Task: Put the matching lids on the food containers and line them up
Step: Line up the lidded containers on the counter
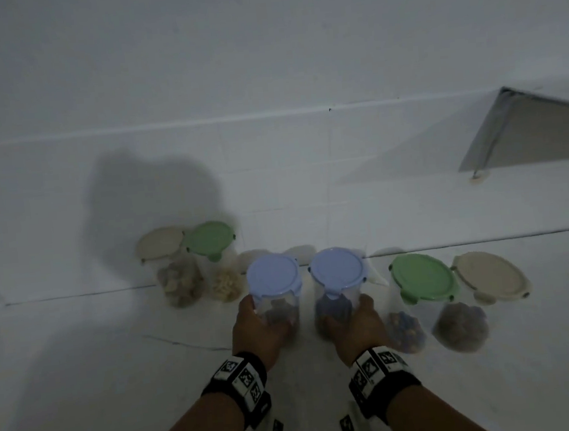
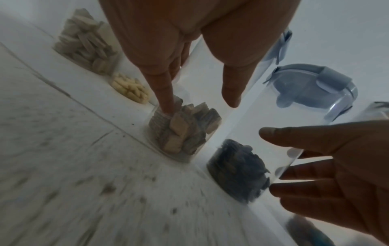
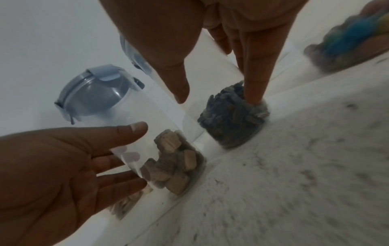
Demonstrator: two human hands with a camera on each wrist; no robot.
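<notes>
Both wrists sit nearest; my left hand (image 1: pixel 256 324) grasps one blue-lidded container (image 1: pixel 275 291), my right hand (image 1: pixel 356 322) its twin (image 1: pixel 338 284), mid-desk (image 1: pixel 83 370). All six look lidded, so I'm lining up: next, slide these level with the far-left pair.

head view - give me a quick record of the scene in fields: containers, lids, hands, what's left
containers: six clear food containers on the white counter, all lidded
held pair: two blue-lidded containers, left one and right one, side by side in the middle
back left pair: beige lid, green lid, by the wall
right pair: green lid, beige lid
left hand: holds the left blue-lidded container
right hand: holds the right blue-lidded container
left to do: the row is uneven; back pair sits behind
</notes>
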